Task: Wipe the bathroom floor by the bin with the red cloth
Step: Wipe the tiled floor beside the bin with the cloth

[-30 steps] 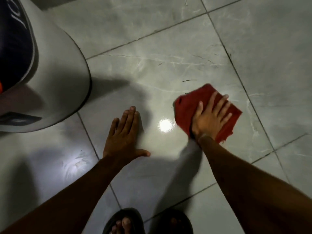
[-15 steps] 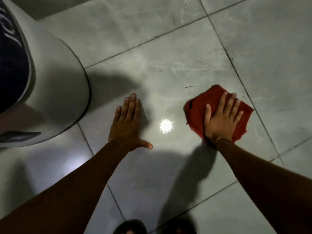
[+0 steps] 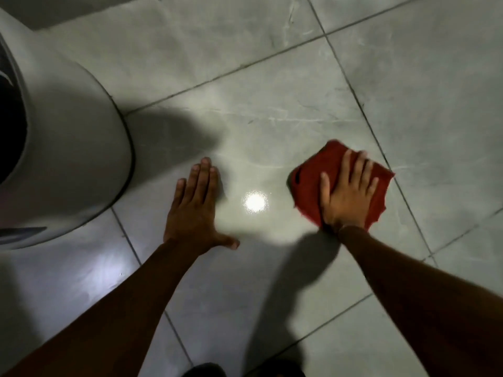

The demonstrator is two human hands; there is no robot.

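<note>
Pressing flat on the red cloth (image 3: 324, 175), the right hand (image 3: 347, 197) is spread wide, palm down, fingers fanned toward the far side; nothing is gripped, the cloth is simply pinned against the grey tiled floor (image 3: 272, 77). Compared with half a second ago, the cloth and hand are seen slightly farther right, close to the dark grout line (image 3: 381, 151) running near to far. The left hand (image 3: 196, 210) is laid open and flat on the tile, fingers together, thumb splayed right, empty, and its placement is unchanged. Between the two hands a bright round glare (image 3: 255, 201) is reflected. At far left the pale grey bin (image 3: 73, 159) is planted on the floor, well apart from the cloth, near the left hand. Blurred dark footwear (image 3: 204, 370) is glimpsed at the near edge.
</note>
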